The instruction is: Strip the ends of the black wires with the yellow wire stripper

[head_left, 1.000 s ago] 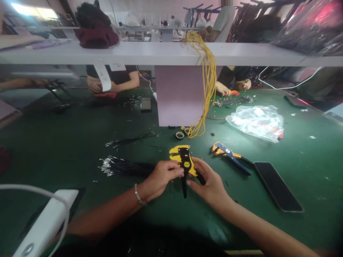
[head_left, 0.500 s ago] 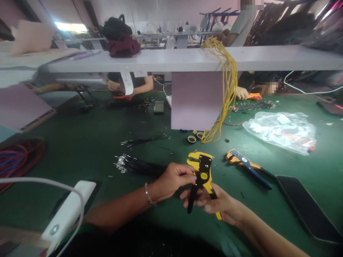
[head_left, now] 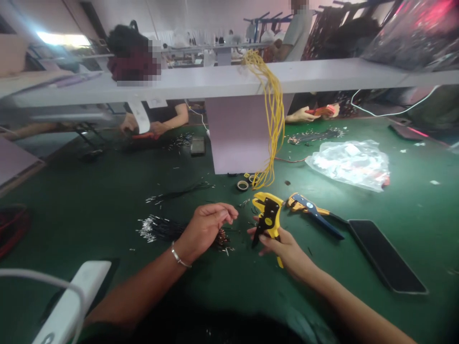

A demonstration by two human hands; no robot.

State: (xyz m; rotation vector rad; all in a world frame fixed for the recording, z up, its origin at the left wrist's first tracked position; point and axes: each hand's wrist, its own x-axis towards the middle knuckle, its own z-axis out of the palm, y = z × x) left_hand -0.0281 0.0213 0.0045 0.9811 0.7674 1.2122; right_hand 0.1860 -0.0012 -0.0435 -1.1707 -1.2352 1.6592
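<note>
My right hand (head_left: 281,243) grips a yellow-and-black wire stripper (head_left: 269,212) by its handles, with the jaws pointing up and away from me. To its left, my left hand (head_left: 211,222) is closed, thumb and fingertips pinched together; whatever is between them, if anything, is too small to make out. Under and behind that hand lies a bundle of black wires (head_left: 163,230), silvery ends to the left and coppery ends showing to the right of the palm. A smaller group of black wires (head_left: 179,193) lies farther back on the green tabletop (head_left: 107,210).
Right of the stripper lie a second, blue-and-orange wire stripper (head_left: 315,215), a dark flat phone-like slab (head_left: 387,255) and a clear plastic bag (head_left: 349,162). Yellow wires (head_left: 274,114) hang from the shelf (head_left: 179,88) near tape rolls (head_left: 243,185). A white power strip (head_left: 75,301) is front left. Co-workers' hands (head_left: 303,115) work opposite.
My left hand has moved left, away from the stripper's jaws. My right hand still holds the stripper, now slightly higher in view. The whole view has shifted to the right.
</note>
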